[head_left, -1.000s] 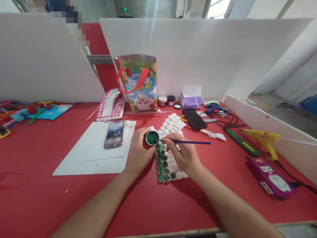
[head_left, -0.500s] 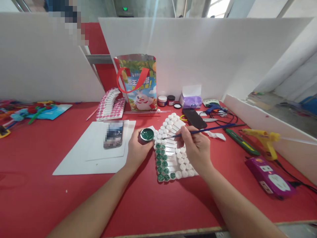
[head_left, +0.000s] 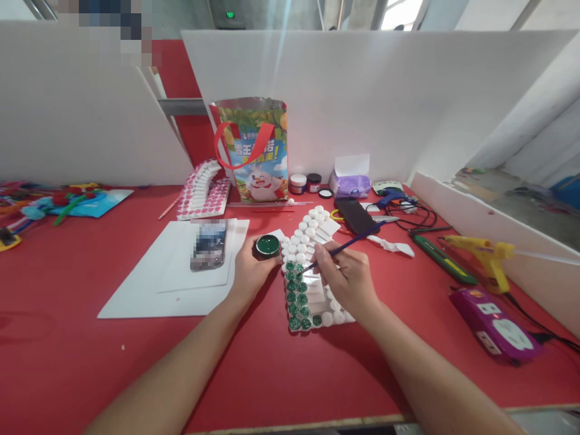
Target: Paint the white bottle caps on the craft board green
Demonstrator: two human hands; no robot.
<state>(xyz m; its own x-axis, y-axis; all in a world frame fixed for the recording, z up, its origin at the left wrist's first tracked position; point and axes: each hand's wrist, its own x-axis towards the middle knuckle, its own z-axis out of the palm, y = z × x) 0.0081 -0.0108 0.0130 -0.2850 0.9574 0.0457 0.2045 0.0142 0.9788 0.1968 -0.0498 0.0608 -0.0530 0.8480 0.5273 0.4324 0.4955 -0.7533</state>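
My left hand (head_left: 254, 272) is wrapped round a small open jar of green paint (head_left: 267, 244), just left of a white piece covered in round discs (head_left: 327, 318). Several discs along its left side are green; the others that show are white. Between the fingers and thumb of my right hand (head_left: 347, 272) is a thin blue paintbrush (head_left: 357, 239), its tip down at the upper green discs. The right hand hides part of the piece's right side.
White sheets (head_left: 136, 290) with a phone (head_left: 208, 244) lie left. Behind stand a colourful bag (head_left: 260, 163), jars (head_left: 298, 183) and a tissue pack (head_left: 351, 184). At right are a dark phone (head_left: 357, 215), green cutter (head_left: 444, 260), yellow glue gun (head_left: 487, 257) and purple power strip (head_left: 496, 326).
My right hand has moved slightly left, and the brush is tilted more steeply, its tip lower, over the green discs. My left hand still holds the jar in nearly the same place.
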